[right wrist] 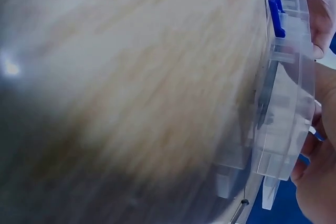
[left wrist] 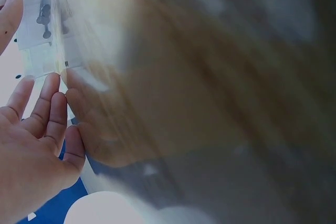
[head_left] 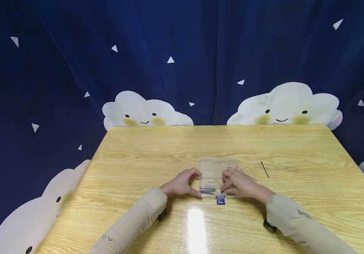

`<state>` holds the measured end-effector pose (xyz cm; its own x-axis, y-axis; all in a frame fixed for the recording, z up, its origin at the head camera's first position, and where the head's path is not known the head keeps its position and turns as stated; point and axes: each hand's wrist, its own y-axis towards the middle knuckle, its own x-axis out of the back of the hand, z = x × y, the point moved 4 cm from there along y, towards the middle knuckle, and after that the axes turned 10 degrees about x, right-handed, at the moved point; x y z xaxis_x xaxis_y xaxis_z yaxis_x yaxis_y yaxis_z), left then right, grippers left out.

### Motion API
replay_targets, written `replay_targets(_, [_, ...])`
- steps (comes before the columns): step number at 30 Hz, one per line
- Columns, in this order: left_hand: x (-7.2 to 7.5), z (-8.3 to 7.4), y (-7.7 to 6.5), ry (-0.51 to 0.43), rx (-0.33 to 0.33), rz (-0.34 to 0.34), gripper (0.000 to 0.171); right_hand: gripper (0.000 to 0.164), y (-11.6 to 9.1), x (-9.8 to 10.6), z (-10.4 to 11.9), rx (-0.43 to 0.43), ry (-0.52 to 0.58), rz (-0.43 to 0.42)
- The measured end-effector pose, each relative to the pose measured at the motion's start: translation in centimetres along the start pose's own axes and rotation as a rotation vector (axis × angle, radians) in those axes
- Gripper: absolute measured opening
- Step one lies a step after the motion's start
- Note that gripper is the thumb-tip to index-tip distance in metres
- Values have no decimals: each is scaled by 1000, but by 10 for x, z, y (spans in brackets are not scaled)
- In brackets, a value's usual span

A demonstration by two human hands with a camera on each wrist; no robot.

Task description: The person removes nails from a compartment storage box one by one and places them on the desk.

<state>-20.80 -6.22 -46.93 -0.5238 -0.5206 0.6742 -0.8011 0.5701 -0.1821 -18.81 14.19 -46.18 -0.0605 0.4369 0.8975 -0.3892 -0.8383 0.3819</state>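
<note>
A clear plastic compartment box (head_left: 218, 165) lies on the table with its lid folded back and a blue latch (head_left: 220, 201) at the front. Several long nails (head_left: 208, 191) fill its front left compartment, and small nails (head_left: 212, 181) lie behind them. My left hand (head_left: 183, 181) holds the box's left end, thumb at the front corner and fingertips (left wrist: 50, 85) against the side. Over the right part of the box, my right hand (head_left: 240, 182) reaches down with curled fingers, thumb and fingertips close together inside. I cannot tell what they pinch.
On the wooden table (head_left: 144, 151), one long nail (head_left: 265, 170) lies right of the box. A thinner nail (head_left: 251, 177) lies beside the right hand. A dark blue curtain (head_left: 201, 53) with clouds hangs behind the table's far edge.
</note>
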Motion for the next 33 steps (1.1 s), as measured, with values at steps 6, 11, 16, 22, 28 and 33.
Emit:
replay_targets(6, [0, 0, 0, 6, 3, -2, 61, 7, 4, -1, 0, -19, 29, -4])
replay_targets(11, [0, 0, -1, 7, -12, -9, 61, 8, 6, 0, 1, -34, 74, -8])
replay_targets(16, [0, 0, 0, -2, -12, -11, 61, 8, 6, 0, 0, -38, 107, 1])
replay_targets(22, [-1, 0, 0, -3, 12, -5, 61, 10, 5, 0, -2, -25, 151, 6])
replay_targets(28, [0, 0, -1, -5, 11, -4, 62, 10, 5, 1, -1, -22, 179, 25])
replay_targets(33, [0, 0, 0, -6, 8, -6, 62, 13, 4, 1, -2, -38, 194, 46])
